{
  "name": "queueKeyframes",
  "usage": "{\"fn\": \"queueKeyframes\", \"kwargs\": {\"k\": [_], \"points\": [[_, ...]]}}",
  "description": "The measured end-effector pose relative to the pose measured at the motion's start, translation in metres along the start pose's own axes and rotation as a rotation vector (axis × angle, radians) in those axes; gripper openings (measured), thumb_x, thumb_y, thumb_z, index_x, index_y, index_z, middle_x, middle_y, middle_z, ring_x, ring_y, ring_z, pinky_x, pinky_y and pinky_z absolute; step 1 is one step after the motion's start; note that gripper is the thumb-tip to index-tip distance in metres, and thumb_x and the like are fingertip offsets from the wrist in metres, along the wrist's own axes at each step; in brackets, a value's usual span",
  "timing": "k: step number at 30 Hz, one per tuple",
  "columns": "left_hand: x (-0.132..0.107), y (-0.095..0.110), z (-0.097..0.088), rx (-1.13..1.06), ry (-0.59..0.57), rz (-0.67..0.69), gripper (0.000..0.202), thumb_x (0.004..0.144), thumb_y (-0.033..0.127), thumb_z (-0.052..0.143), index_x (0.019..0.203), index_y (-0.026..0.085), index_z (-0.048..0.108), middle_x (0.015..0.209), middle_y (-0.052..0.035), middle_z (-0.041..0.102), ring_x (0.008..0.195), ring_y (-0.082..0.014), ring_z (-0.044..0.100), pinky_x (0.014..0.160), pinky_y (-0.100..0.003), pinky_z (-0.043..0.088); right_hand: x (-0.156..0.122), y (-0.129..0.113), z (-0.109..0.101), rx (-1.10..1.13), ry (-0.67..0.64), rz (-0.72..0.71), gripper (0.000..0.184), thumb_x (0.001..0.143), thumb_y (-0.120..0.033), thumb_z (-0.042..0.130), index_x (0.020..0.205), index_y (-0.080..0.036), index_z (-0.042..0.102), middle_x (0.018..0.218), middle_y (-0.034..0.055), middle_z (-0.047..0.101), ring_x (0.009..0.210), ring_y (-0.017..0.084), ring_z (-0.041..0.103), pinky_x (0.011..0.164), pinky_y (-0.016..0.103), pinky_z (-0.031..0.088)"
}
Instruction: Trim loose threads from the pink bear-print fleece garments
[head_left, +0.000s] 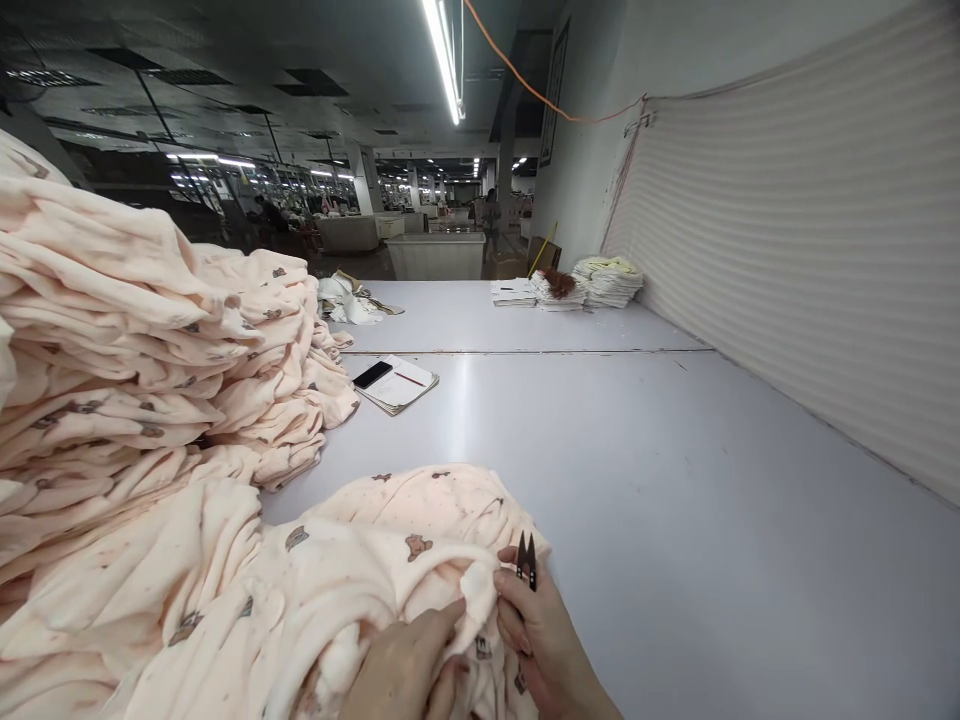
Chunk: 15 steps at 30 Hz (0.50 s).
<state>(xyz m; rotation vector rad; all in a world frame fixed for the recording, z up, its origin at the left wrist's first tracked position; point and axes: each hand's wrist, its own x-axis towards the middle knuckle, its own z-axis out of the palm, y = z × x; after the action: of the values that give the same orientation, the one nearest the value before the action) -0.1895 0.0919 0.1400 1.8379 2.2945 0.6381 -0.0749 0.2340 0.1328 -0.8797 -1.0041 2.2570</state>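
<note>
A pale pink plush garment (360, 570) with small bear prints lies bunched at the front of the table. My left hand (412, 660) is closed on its fabric near the lower middle, with part of the fingers hidden in the folds. My right hand (540, 630) holds small black thread snips (527, 562), blades pointing up and slightly apart. The fingertips of that hand also pinch the garment's edge, beside a small white patch (474, 585).
A tall heap of the same pink fabric (150, 330) fills the left side. On the table (675, 480) lie a notepad (409, 388) with a phone (373, 375) and a pen. Farther back are scraps (352, 300) and stacked cloths (609, 282). A striped curtain (810, 230) borders the right.
</note>
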Motion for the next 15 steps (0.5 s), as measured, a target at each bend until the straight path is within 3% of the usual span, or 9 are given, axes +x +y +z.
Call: {"fn": "queueKeyframes", "kwargs": {"k": [4, 9, 12, 15], "points": [[0.01, 0.003, -0.024, -0.39, -0.162, -0.309, 0.031, 0.086, 0.025, 0.041, 0.11, 0.021, 0.06, 0.107, -0.0048, 0.07, 0.099, -0.0211, 0.064, 0.087, -0.03, 0.048, -0.004, -0.002, -0.002, -0.283, 0.018, -0.124, 0.032, 0.071, -0.04, 0.072, 0.09, -0.021, 0.055, 0.069, -0.0047, 0.06, 0.061, 0.012, 0.053, 0.056, 0.02, 0.041], [0.016, 0.003, -0.049, -0.963, -0.223, -0.602, 0.02, 0.08, 0.027, 0.044, 0.082, 0.02, 0.062, 0.072, 0.0031, 0.062, 0.072, -0.0161, 0.057, 0.069, -0.025, 0.044, 0.006, 0.001, -0.011, -0.658, 0.017, -0.308, 0.028, 0.08, -0.043, 0.059, 0.098, -0.021, 0.059, 0.091, 0.0047, 0.069, 0.088, 0.022, 0.063, 0.077, 0.03, 0.048], [0.006, -0.004, -0.056, -1.057, -0.204, -0.694, 0.019, 0.077, 0.036, 0.051, 0.079, 0.019, 0.061, 0.071, 0.0037, 0.061, 0.071, -0.0157, 0.055, 0.066, -0.024, 0.042, 0.012, 0.01, -0.013, -0.758, 0.07, -0.394, 0.038, 0.082, -0.042, 0.056, 0.113, -0.021, 0.059, 0.115, 0.0105, 0.065, 0.11, 0.026, 0.057, 0.092, 0.035, 0.045], [-0.027, -0.022, -0.072, -0.968, -0.246, -0.667, 0.036, 0.076, 0.052, 0.059, 0.079, 0.016, 0.064, 0.07, 0.0018, 0.063, 0.07, -0.0159, 0.057, 0.064, -0.024, 0.043, -0.003, 0.033, -0.005, -0.765, 0.003, -0.372, 0.039, 0.082, -0.04, 0.056, 0.115, -0.022, 0.063, 0.099, 0.008, 0.071, 0.094, 0.025, 0.065, 0.084, 0.035, 0.05]]}}
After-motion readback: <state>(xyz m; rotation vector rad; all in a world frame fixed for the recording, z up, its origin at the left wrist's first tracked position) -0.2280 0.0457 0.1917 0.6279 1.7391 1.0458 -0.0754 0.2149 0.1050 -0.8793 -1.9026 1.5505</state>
